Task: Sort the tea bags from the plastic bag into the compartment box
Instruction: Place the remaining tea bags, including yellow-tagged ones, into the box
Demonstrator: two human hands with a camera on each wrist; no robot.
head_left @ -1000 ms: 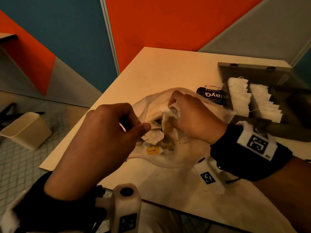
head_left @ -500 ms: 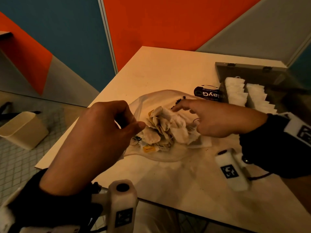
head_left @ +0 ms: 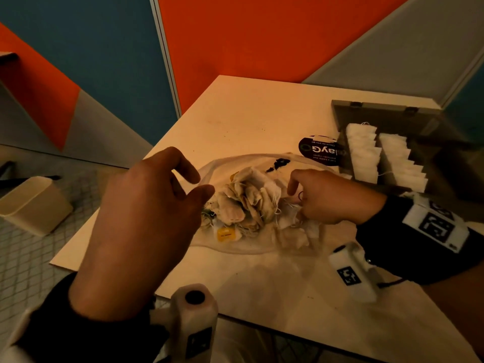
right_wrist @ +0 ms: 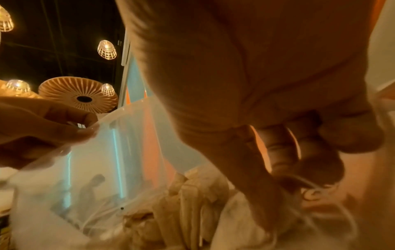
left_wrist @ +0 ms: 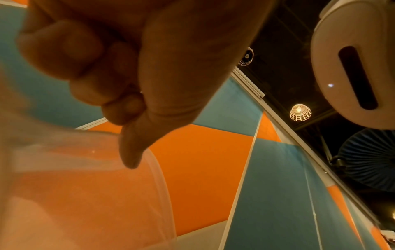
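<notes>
Right hand (head_left: 328, 197) dropped into tea bags (head_left: 248, 199), fingers curled, grasp unclear. Left hand (head_left: 146, 213) pinches plastic bag (head_left: 207, 171) rim. Risk: tangled strings drag extra bags out.

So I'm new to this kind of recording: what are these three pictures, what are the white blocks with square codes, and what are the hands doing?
No machine here: a person wears three cameras. The head view looks down at a table. The white blocks with codes are the wrist cameras; each of the other two pictures looks along one hand from below, which is why you see ceiling lamps.

On the table lies a clear plastic bag with a heap of tea bags in it. To the right stands an open box with two rows of white tea bags already filed. A dark label lies beside it.

The left hand pinches the bag's rim, seen best in the right wrist view, holding it open. The right hand reaches into the heap, fingers curled among the tea bags and strings; whether it grips one is unclear.
</notes>
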